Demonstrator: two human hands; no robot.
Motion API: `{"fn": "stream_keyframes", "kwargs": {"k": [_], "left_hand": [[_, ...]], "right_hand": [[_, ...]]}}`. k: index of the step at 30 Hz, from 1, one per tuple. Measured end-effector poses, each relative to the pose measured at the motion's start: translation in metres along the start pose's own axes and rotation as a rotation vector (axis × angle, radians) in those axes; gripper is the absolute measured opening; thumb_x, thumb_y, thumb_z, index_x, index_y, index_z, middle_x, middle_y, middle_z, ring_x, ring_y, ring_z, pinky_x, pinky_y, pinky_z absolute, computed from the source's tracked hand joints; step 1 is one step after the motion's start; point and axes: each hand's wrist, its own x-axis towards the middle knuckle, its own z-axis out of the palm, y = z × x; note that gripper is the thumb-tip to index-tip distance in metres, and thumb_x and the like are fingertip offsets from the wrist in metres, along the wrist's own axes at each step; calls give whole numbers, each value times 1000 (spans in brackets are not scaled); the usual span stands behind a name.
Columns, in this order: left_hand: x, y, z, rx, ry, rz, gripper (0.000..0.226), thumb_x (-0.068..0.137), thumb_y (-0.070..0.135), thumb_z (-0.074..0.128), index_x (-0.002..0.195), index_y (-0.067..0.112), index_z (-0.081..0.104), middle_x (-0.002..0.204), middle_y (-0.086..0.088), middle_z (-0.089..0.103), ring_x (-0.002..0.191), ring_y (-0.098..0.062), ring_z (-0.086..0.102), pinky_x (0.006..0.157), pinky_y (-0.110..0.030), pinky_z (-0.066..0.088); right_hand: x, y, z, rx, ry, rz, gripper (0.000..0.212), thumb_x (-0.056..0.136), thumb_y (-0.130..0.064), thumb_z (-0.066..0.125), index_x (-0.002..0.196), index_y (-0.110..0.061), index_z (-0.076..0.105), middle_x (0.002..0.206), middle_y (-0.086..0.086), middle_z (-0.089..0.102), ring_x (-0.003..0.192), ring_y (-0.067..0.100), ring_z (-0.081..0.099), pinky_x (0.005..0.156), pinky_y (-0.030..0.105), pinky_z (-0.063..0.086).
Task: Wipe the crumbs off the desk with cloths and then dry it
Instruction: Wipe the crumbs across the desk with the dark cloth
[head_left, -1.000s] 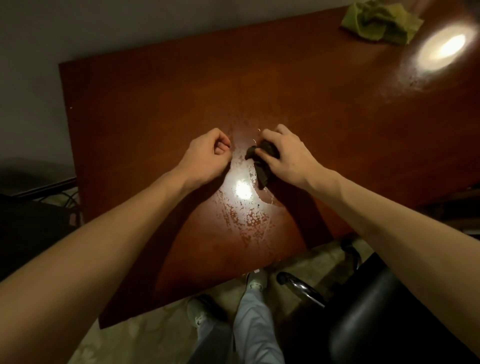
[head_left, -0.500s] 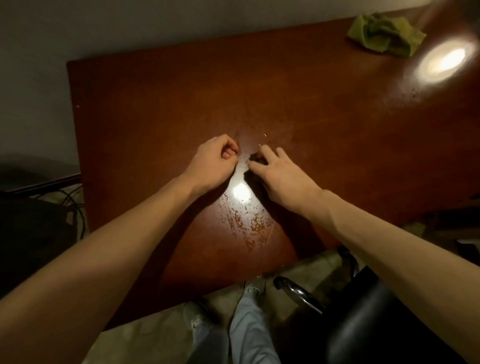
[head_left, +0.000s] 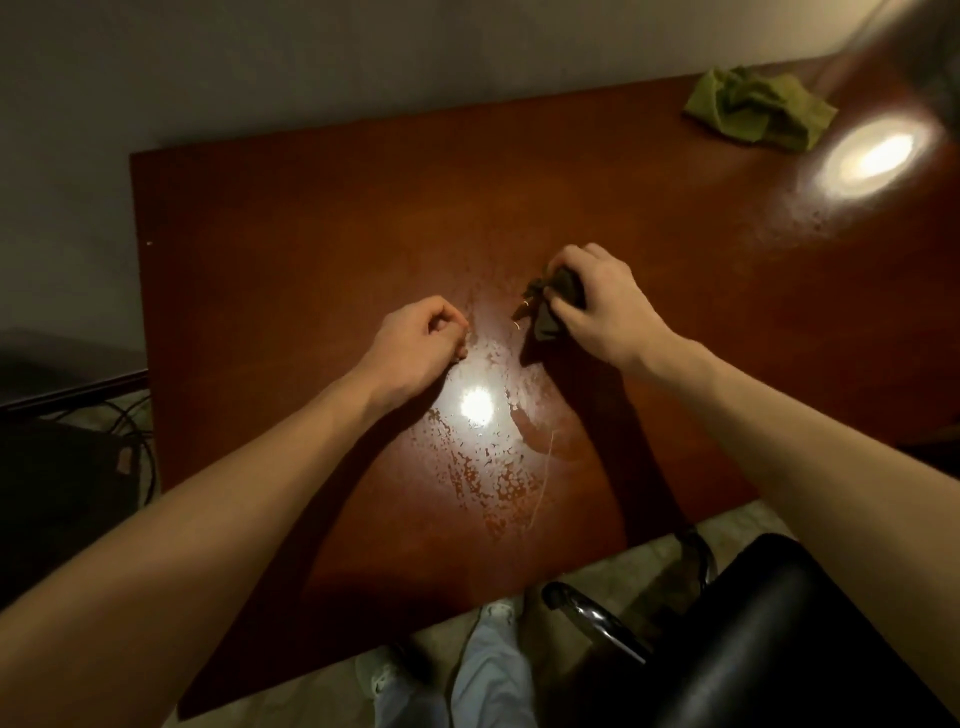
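– Reddish-brown desk (head_left: 311, 234) against a grey wall (head_left: 311, 62), seen from above, with both bare forearms reaching in over the near edge. Pose of the right hand (head_left: 608, 306)?

– Palm down, knuckles up, fingers and thumb curled round a bunched dark cloth (head_left: 550, 312). Pressed to the wood, loose corners poking out toward the other hand.

– And the left hand (head_left: 415, 345)?

– Near the right one, bare wood between. Curled into a loose fist, thumb tucked against the forefinger, resting on the desk. Nothing visible in it.

– Any crumbs (head_left: 525, 302)?

– A couple of pale specks right at the loose corners of the dark cloth, between the two hands. Too small to say more.

– Around them?

– Blotchy wet patch (head_left: 483, 467) nearer the body than either hand, between the forearms, with a bright glare (head_left: 477, 413) in it. Second glare (head_left: 878, 156) far beyond the right hand, toward the far right corner.

– Other cloth?

– Crumpled green cloth (head_left: 758, 106), well beyond the right hand at the far edge, just beside that second glare. Touched by neither hand.

– Off the desk?

– Below the right forearm, a black chair (head_left: 779, 623) with a shiny armrest (head_left: 587, 618). Under the near edge, pale trouser legs (head_left: 488, 675) and shoes (head_left: 496, 610). Out past the left forearm, dark cables (head_left: 137, 441) on the floor.
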Motion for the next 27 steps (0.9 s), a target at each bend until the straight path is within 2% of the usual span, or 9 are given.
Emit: {"fn": "stream_keyframes", "kwargs": {"k": [3,5,8,11,13,16,19,23,27], "left_hand": [[3,2,0,-12,-6,-28,15,106,16,54,100,22,67,95,0,74,89,-11,73,74,-19,52],[5,2,0,-4,-22,-41,15,106,17,54,100,22,67,95,1,74,89,-11,73,76,-21,54],[8,1,-1,0,-24,-52,14,105,19,55,100,21,68,92,1,76,87,-12,74,83,-29,59],[7,2,-1,-16,-25,-56,15,106,19,54,102,20,68,94,0,75,89,-13,74,84,-29,59],[6,2,-1,-26,-28,-59,15,106,19,53,103,19,68,96,-1,75,89,-12,74,82,-27,57],[5,4,-1,-32,-28,-56,14,105,19,54,104,18,68,97,-1,75,91,-14,74,81,-27,57],[3,4,0,-43,-9,-60,14,104,17,54,103,19,69,97,-1,74,92,-15,73,81,-26,57],[3,3,1,-30,8,-64,16,104,19,54,102,19,70,96,0,75,91,-15,74,81,-26,58],[5,2,1,-67,22,-79,18,103,16,53,98,17,71,94,-3,76,89,-18,75,80,-28,62]], "right_hand": [[23,1,8,-54,-124,-2,5,100,-13,61,100,-11,56,106,9,54,95,28,56,85,40,49],[34,-2,11,-64,-172,9,7,100,-14,61,97,-12,55,105,10,55,96,31,56,83,38,45],[42,-10,8,-95,-268,7,6,101,-13,62,99,-8,60,105,9,61,95,27,59,83,36,49],[39,-17,6,-120,-378,-29,6,101,-15,63,96,-13,60,102,4,62,95,23,60,79,31,44],[34,-18,8,-102,-401,-25,7,101,-17,63,95,-15,60,101,3,61,95,23,61,79,33,46],[19,-16,16,-108,-360,-61,12,100,-21,65,107,-12,63,109,7,53,97,25,57,89,37,50],[-2,-16,33,-182,-294,-148,17,100,-22,65,112,-17,53,113,5,42,93,27,54,87,40,50],[-21,-25,61,-425,-178,-181,40,96,-7,66,126,-25,46,128,14,42,99,33,50,87,45,52],[-22,-36,71,-425,-130,-153,51,93,0,68,134,-21,45,121,14,47,99,35,51,83,45,54]]}}
